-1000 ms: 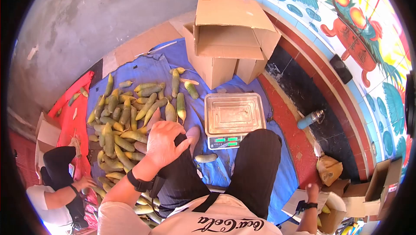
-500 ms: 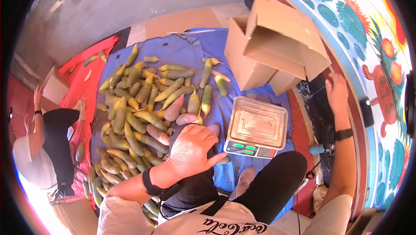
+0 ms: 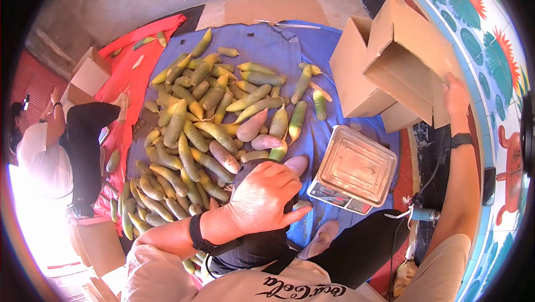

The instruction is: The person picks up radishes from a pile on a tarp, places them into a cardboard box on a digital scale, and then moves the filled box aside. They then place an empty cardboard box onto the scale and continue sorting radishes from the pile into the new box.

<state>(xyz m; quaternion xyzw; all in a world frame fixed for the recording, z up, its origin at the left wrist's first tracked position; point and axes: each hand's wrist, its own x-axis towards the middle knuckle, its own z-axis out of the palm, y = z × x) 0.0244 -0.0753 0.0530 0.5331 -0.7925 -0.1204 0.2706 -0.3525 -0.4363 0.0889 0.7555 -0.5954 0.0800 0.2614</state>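
Observation:
My left hand [image 3: 267, 195] lies over my bent knee, with the thumb apart from the fingers and nothing held. At the right, my right hand [image 3: 458, 98] has its fingers at the edge of an upper cardboard box [image 3: 409, 40], gripping its flap; the fingertips are partly hidden. That box tilts with its open side toward me, on top of another cardboard box [image 3: 351, 82]. Between my knees and the boxes stands a digital scale [image 3: 337, 197] with an empty-looking metal tray [image 3: 356, 165] on it. A heap of green radishes [image 3: 195, 129] spreads left of the scale, with a few pink ones [image 3: 252, 125].
Blue cloth [image 3: 267, 45] covers the floor beneath the radishes, and red cloth [image 3: 120, 121] lies farther left. Another person [image 3: 83, 146] sits at the left near small cardboard boxes. A painted tile wall [image 3: 485, 51] rises at the right, beside a cable and a blue-handled object [image 3: 423, 214].
My right hand has moved forward to the upper box's edge, and that box has shifted slightly. The view has turned to the right. My left hand stays on the knee.

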